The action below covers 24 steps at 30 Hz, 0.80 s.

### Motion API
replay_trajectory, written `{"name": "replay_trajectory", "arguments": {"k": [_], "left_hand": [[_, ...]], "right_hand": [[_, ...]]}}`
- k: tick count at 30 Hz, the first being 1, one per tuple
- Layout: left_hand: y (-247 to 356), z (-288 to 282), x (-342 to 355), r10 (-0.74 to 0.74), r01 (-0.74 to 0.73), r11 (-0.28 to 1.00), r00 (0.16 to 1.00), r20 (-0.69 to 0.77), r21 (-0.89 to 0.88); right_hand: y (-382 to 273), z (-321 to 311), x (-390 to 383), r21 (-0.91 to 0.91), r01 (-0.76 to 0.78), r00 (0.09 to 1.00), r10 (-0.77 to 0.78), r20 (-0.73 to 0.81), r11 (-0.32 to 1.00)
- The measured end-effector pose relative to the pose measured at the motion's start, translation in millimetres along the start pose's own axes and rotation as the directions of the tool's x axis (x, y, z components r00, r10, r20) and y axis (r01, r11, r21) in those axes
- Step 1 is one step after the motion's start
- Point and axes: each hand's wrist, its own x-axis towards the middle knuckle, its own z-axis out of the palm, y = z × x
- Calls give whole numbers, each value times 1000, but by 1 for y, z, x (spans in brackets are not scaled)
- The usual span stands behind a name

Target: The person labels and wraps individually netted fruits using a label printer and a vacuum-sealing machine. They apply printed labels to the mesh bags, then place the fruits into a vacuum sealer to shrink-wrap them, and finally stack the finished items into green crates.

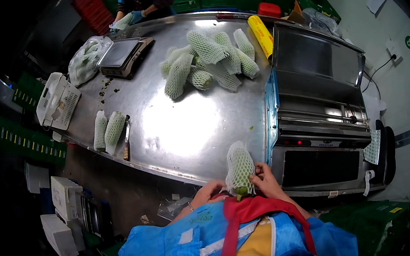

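Observation:
At the table's near edge a green vegetable (241, 191) with a stem end toward me sits inside a white foam net sleeve (240, 166). My right hand (267, 181) pinches the sleeve's right side near its lower rim. On the other side my left hand (206, 194) is curled against the lower left rim of the sleeve, its fingertips partly hidden. Farther off lies a pile of green vegetables in foam nets (204, 60). Two more netted vegetables (108, 130) rest at the left edge, beside a knife (127, 138).
A wrapping machine (318, 113) stands on the right, with a yellow roll (261, 36) behind it. Far left are a scale (123, 58), a plastic bag (89, 59) and a white basket (59, 101). Across the steel table (205, 128), a gloved person (143, 9) holds a netted item.

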Motion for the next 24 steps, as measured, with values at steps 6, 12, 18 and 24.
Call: {"name": "replay_trajectory", "arguments": {"k": [6, 12, 18, 24], "left_hand": [[-9, 32, 41, -586, 387, 573, 810, -31, -722], [5, 37, 70, -393, 276, 851, 899, -193, -447], [-38, -37, 78, -192, 181, 820, 981, -36, 543], [94, -130, 198, 17, -56, 996, 888, -459, -72]], "right_hand": [[42, 19, 8, 90, -11, 998, 6, 61, 996], [36, 27, 36, 144, 98, 979, -122, 166, 985], [4, -9, -14, 153, 130, 842, -191, 504, 980], [-11, -39, -34, 255, -51, 892, -70, 446, 965]]}}
